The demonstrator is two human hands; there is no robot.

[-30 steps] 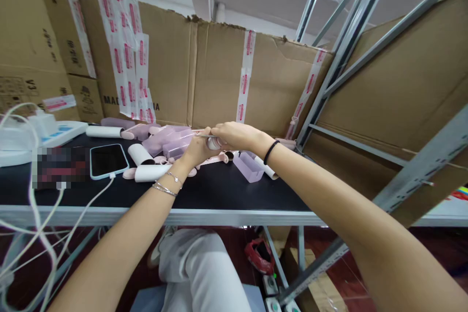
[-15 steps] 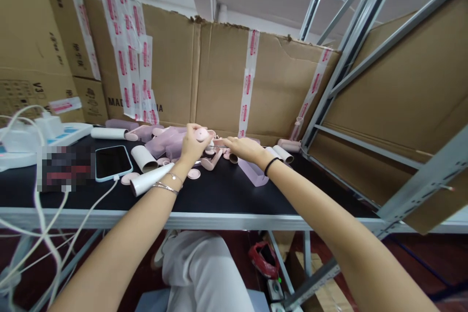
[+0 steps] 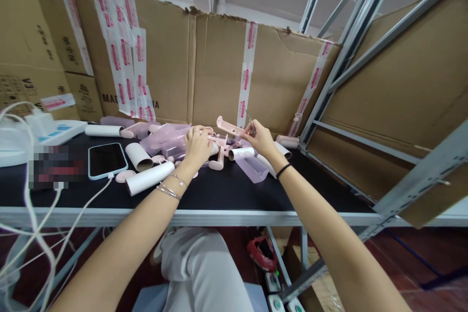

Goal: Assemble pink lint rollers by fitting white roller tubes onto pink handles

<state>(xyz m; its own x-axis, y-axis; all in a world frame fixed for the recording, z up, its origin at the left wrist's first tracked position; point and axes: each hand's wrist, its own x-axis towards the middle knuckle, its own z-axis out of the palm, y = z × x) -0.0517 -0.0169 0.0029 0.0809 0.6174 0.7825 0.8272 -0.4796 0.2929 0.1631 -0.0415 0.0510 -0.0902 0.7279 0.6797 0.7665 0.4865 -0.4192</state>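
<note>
My right hand (image 3: 260, 137) is closed on a long pink plastic piece (image 3: 231, 127) with a hole near its middle. From the same fingers a thin dark metal tool (image 3: 250, 121) points upward; its kind is unclear. My left hand (image 3: 198, 145) reaches down into a heap of pink plastic parts (image 3: 219, 142), its fingers bent; whatever they grip is hidden. Lilac translucent sleeves (image 3: 168, 139) lie heaped just left of that hand. Below my right hand are a white cardboard tube (image 3: 242, 153) and a lilac translucent piece (image 3: 253, 169).
A phone (image 3: 107, 161) with a cable lies at the left, near a white power strip (image 3: 64, 132). More white tubes (image 3: 149, 178) rest on the black tabletop (image 3: 226, 195). Taped cardboard (image 3: 219, 68) stands behind, and a metal shelf post (image 3: 340, 63) rises at the right.
My right hand has risen and moved right, now with the long pink piece and metal tool. My left hand, which had a round pink part, has turned down into the heap.
</note>
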